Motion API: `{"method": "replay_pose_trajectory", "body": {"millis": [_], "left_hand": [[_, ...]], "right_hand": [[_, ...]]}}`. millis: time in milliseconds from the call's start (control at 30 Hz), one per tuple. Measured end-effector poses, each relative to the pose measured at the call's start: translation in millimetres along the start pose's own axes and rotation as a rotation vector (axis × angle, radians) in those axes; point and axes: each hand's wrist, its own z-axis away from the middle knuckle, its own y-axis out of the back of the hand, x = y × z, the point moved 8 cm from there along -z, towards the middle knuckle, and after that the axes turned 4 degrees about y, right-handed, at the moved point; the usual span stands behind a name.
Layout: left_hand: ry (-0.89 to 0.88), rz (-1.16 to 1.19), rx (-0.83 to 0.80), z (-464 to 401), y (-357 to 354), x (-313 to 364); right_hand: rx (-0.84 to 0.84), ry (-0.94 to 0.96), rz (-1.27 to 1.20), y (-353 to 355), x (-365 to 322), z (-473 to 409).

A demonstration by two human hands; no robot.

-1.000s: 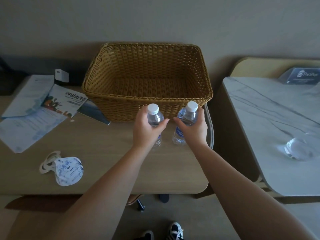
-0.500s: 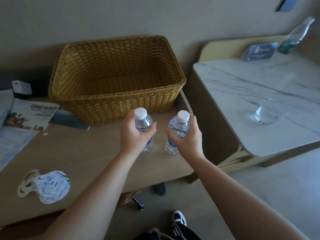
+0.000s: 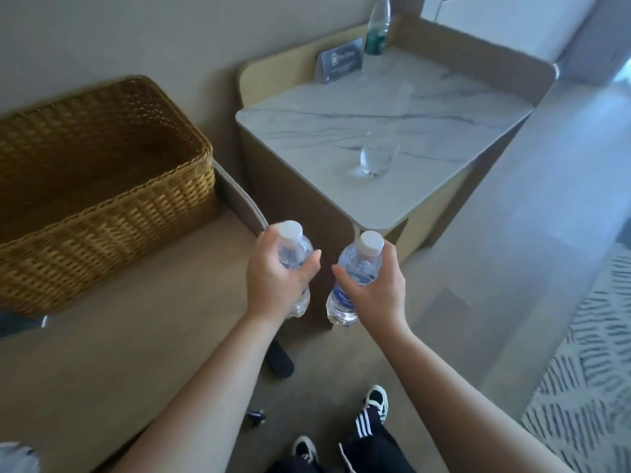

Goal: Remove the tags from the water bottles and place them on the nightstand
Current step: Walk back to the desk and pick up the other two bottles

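Observation:
My left hand (image 3: 273,281) grips a small clear water bottle (image 3: 294,247) with a white cap, held upright in the air past the right end of the wooden desk (image 3: 119,336). My right hand (image 3: 374,291) grips a second such bottle (image 3: 355,268) with a blue label, slightly tilted, beside the first. Both bottles hang in front of the near corner of the nightstand (image 3: 307,128), which has a white marble top. No tags show on the bottle necks. A corner of a removed tag (image 3: 15,457) lies at the desk's lower left edge.
An empty wicker basket (image 3: 102,199) stands on the desk at the left. On the nightstand are a drinking glass (image 3: 375,158), a small sign card (image 3: 341,61) and a green-tinted bottle (image 3: 377,25) at the back. My shoes (image 3: 375,401) and a patterned rug (image 3: 587,387) are below.
Both hands have lifted the bottles off the desk and carried them right, toward the nightstand. The view has swung right, so the papers and most of the tags have left the frame.

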Motion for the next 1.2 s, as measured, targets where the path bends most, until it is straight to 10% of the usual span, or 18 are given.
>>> {"method": "replay_pose_trajectory", "body": {"millis": [533,1200], "left_hand": [[-0.149,0.197,-0.632,59,-372,196],[-0.394,0.246,-0.981,130,-746,399]], "right_hand": [[0.657,-0.161,0.095,365,150,-22],[0.996,-0.376,0.218,702,315,-74]]}}
